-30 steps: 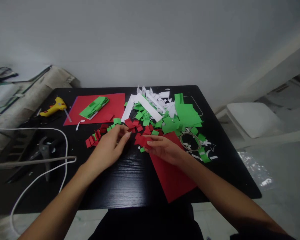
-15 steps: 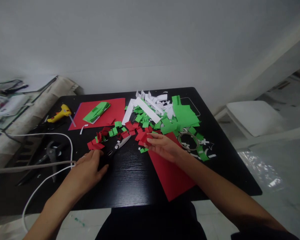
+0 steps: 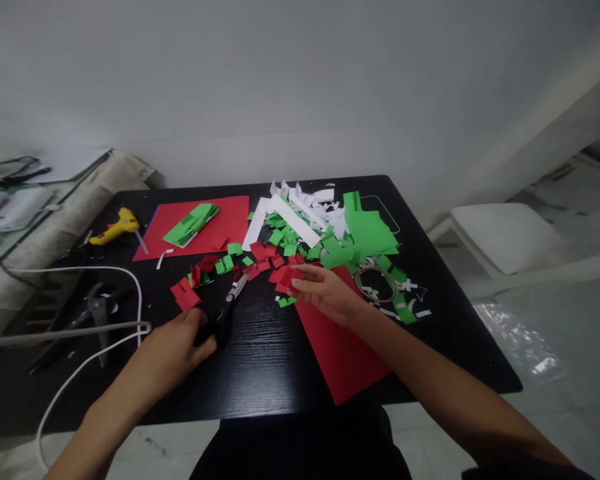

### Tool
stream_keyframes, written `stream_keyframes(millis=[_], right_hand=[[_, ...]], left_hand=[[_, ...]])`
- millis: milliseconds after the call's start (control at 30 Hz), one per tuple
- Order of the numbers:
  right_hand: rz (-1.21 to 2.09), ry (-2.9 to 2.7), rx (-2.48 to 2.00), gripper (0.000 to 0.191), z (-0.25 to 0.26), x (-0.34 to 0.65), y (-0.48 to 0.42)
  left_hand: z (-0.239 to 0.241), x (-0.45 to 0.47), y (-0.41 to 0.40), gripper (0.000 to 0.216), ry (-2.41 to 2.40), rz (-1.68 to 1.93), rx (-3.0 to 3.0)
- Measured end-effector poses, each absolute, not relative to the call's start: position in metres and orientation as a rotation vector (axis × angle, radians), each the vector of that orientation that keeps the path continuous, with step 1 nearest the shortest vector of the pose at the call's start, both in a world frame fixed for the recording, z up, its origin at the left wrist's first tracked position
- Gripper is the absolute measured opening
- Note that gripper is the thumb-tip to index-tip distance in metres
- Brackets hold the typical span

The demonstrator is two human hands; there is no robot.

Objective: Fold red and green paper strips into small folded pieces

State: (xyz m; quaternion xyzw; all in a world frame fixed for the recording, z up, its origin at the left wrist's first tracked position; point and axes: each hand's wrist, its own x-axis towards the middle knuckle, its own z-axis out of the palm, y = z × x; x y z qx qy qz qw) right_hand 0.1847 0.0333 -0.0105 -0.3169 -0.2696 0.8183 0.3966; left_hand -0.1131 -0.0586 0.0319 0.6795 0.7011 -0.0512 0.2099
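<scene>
Left hand (image 3: 173, 343) is at the dark handles of the scissors (image 3: 233, 294), fingers bent; whether it grips them I cannot tell. The blades point away, toward scattered red squares (image 3: 261, 252). Right hand (image 3: 327, 293) pinches red paper (image 3: 286, 280) between thumb and fingers, above the far end of a red sheet (image 3: 343, 353) lying on the black surface (image 3: 260, 373). Beside that hand lies a ring (image 3: 359, 285) among scraps. Farther back, a yellow glue gun (image 3: 114, 228) lies at left, folded green paper (image 3: 190, 225) rests on another red sheet (image 3: 230, 213), and white strips (image 3: 296, 221) cover green pieces.
</scene>
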Motion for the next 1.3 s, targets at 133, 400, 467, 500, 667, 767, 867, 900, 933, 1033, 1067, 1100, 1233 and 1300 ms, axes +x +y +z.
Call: stream_keyframes(millis=[133,400,467,500,667,767,867,900,933,1033,1067,1100,1233,1300], right_hand=[[2.047,-0.647,-0.786,0.035,-0.012,0.186,0.036],[1.958,-0.690,-0.776,0.044,-0.004,0.188,0.036],[1.917,-0.734,-0.783,0.044,0.000,0.189,0.034],[1.896,-0.751,-0.789,0.043,0.002,0.190,0.033],[1.841,-0.805,-0.803,0.042,0.006,0.190,0.029],[1.824,-0.846,-0.808,0.043,0.005,0.190,0.029],[1.798,-0.848,-0.814,0.043,0.002,0.189,0.028],[1.790,-0.848,-0.817,0.043,0.002,0.188,0.028],[1.781,-0.849,-0.821,0.042,0.001,0.188,0.028],[1.770,-0.862,-0.840,0.042,0.001,0.188,0.028],[1.769,-0.867,-0.845,0.042,0.001,0.188,0.028],[1.766,-0.872,-0.847,0.042,0.000,0.188,0.028],[1.762,-0.905,-0.831,0.041,0.000,0.188,0.028],[1.750,-0.924,-0.821,0.039,-0.001,0.188,0.028]], left_hand=[[0.040,-0.112,-0.071,0.035,1.708,0.138,1.709],[0.040,-0.093,-0.093,0.028,1.464,0.454,1.490],[0.034,-0.096,-0.097,0.039,1.440,0.466,1.481],[0.032,-0.097,-0.099,0.049,1.438,0.461,1.483],[0.038,-0.086,-0.094,0.037,1.487,0.317,1.562],[0.043,-0.072,-0.087,0.039,1.536,0.230,1.624],[0.043,-0.065,-0.083,0.038,1.537,0.200,1.647],[0.042,-0.064,-0.082,0.038,1.528,0.193,1.647],[0.042,-0.063,-0.082,0.037,1.523,0.191,1.649],[0.039,-0.063,-0.081,0.035,1.531,0.198,1.671],[0.038,-0.062,-0.081,0.034,1.533,0.192,1.682],[0.037,-0.062,-0.080,0.034,1.536,0.186,1.694],[0.033,-0.059,-0.079,0.031,1.550,0.199,1.723],[0.031,-0.058,-0.078,0.030,1.549,0.222,1.728]])
